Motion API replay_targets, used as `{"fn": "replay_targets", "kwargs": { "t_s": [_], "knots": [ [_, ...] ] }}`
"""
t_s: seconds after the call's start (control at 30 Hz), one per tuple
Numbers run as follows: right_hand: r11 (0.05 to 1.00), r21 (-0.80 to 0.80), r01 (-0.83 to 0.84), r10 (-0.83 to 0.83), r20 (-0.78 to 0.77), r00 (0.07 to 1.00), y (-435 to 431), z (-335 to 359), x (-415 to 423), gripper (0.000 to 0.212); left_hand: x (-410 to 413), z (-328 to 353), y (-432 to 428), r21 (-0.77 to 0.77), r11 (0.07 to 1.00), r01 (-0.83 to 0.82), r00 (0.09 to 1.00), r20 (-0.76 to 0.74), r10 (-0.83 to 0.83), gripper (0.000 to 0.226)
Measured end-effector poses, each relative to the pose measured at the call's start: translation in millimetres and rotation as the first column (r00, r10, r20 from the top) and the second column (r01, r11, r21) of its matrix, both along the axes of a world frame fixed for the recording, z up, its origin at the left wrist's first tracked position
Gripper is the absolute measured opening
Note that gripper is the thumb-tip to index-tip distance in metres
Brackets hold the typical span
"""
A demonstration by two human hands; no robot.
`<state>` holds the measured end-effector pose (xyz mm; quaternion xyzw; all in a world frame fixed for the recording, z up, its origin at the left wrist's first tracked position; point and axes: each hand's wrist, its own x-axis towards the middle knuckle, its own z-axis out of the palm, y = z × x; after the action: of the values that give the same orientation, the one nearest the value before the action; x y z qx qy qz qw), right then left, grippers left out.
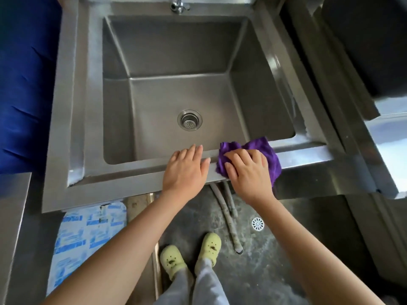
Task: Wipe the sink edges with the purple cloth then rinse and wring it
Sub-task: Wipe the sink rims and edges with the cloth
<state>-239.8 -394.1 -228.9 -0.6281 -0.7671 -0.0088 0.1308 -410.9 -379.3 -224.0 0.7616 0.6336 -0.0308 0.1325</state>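
The purple cloth [262, 150] lies bunched on the near edge of the steel sink [92, 106], toward the right, part of it hanging over the front lip. The right hand [248, 172] presses down on the cloth, fingers curled into its folds, a loose grip grasping the fabric against the metal. The left hand [186, 170] rests flat just beside it on the same edge, grip released, fingers spread and reaching slightly over the basin rim. The basin is bare, with a round strainer drain [189, 123] near its middle and a faucet [178, 5] at the far side. Below the rim, two grey hoses [229, 219] run down to the floor, near a pair of pale green clogs [191, 254] and a small floor drain [257, 223]
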Motion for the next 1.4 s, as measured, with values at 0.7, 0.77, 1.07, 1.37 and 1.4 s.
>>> {"fn": "replay_targets", "kwargs": {
  "t_s": [0.7, 0.77, 1.07, 1.37, 1.4],
  "knots": [
    [0.998, -0.054, 0.041, -0.037, 0.064, 0.997, 26.5, -1.3, 118.0, 0.035, 87.8, -5.3, 23.0, -0.026, 1.0, 0.009, 1.0, -0.002, -0.009, 0.076],
    [0.991, -0.05, 0.121, -0.116, 0.087, 0.989, 34.1, -1.3, 145.1, 0.037, 89.9, -5.4, 23.4, -0.026, 1.0, -0.005, 1.0, -0.022, 0.004, 0.067],
    [0.964, -0.061, 0.259, -0.259, 0.013, 0.966, 25.2, 2.1, 92.9, 0.028, 91.1, -4.0, 23.3, 0.013, 1.0, -0.012, 0.999, -0.048, 0.012, 0.076],
    [0.952, -0.222, 0.212, -0.226, -0.042, 0.973, 47.4, 3.7, 158.3, 0.052, 89.5, -5.2, 23.5, 0.051, 0.999, 0.015, 0.999, -0.032, -0.013, 0.068],
    [0.942, -0.25, 0.223, -0.24, -0.038, 0.97, 50.9, 4.7, 160.7, 0.056, 90.3, -5.3, 23.7, 0.046, 0.999, 0.011, 0.999, -0.031, -0.009, 0.068]
  ]
}}
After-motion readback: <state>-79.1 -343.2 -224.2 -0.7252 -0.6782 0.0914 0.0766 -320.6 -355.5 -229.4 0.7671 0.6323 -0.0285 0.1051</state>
